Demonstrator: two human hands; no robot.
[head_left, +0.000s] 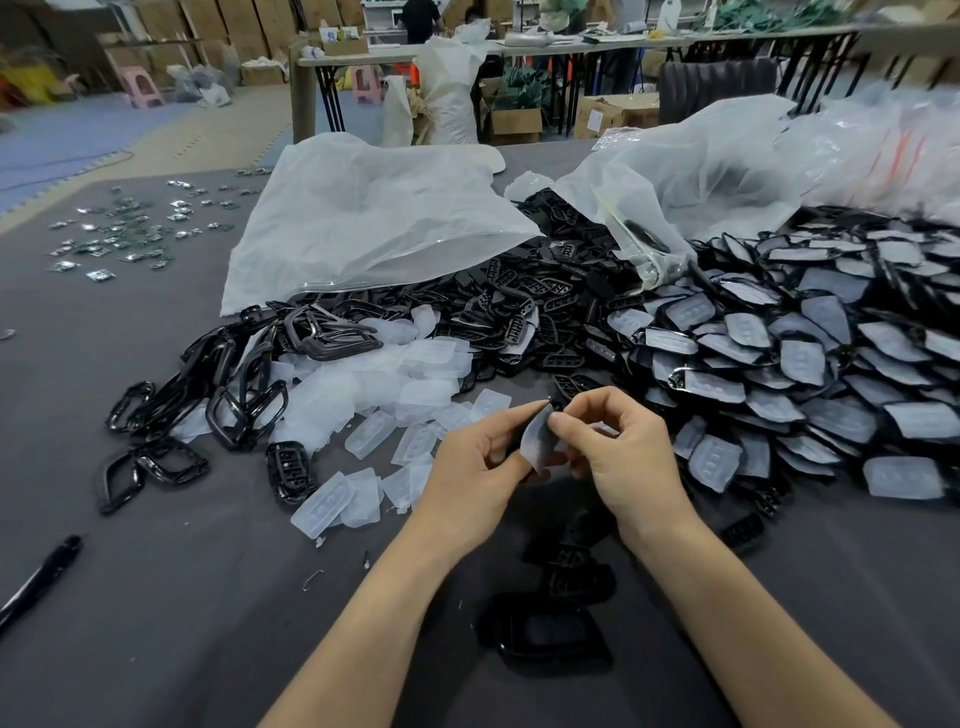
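Observation:
Both hands meet above the grey table (156, 597). My left hand (475, 467) grips a small black plastic key shell with a translucent silicone pad (540, 441) against it. My right hand (623, 447) pinches the pad's upper edge with thumb and forefinger. The black shell is mostly hidden behind the pad and my fingers. Loose translucent pads (374, 395) lie in a heap just left of my hands. Black inner shells (530, 306) are piled behind, and assembled black shells with pads (810, 364) cover the right side.
Black outer frames (228, 384) lie at the left. Two translucent plastic bags (363, 218) lie behind the piles. Small green circuit boards (130, 228) are scattered at far left. A black pen (41, 577) lies near the left edge. A few black shells (550, 634) lie between my forearms.

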